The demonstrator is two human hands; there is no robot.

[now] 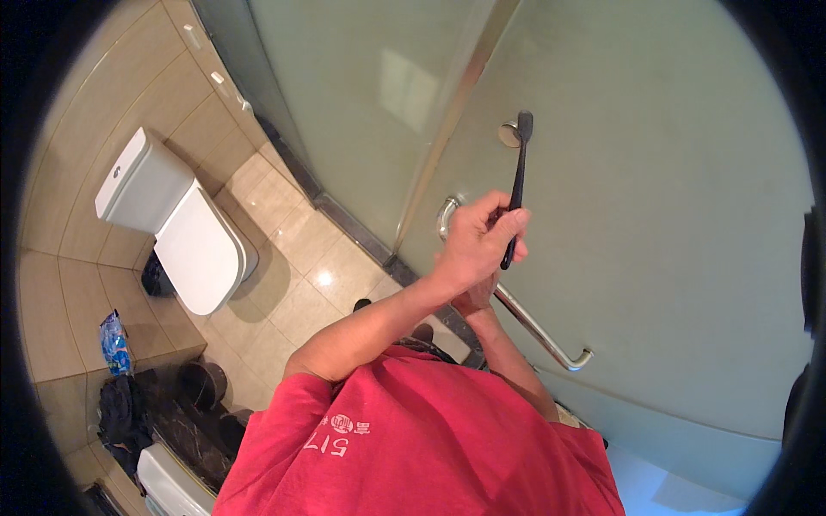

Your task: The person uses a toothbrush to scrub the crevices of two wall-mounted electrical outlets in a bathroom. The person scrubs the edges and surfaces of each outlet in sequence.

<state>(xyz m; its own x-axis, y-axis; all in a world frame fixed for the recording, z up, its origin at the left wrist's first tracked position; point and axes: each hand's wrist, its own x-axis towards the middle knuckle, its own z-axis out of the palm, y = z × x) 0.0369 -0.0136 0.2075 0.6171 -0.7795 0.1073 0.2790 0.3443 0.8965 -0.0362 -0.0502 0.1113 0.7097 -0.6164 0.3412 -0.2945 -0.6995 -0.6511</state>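
My left hand (pixel 473 243) is closed around the handle of a slim black toothbrush (pixel 519 181), its head pointing up and away. The thumb lies along the handle, and the handle's end sticks out below the fingers. Beneath the left hand and wrist is my right hand (pixel 478 294), mostly covered, so its fingers do not show. Both hands are in front of a metal bar handle (pixel 542 325) on a frosted glass panel (pixel 662 215). Behind the brush head, a round metal fitting (pixel 509 134) partly shows on the glass.
A white toilet (pixel 200 249) with its lid down stands at the left on a tiled floor (pixel 301 245). A dark stone curb (pixel 348 221) runs along the glass. At the lower left are a blue packet (pixel 114 344), dark cloth (pixel 120 413) and a white basin (pixel 168 482).
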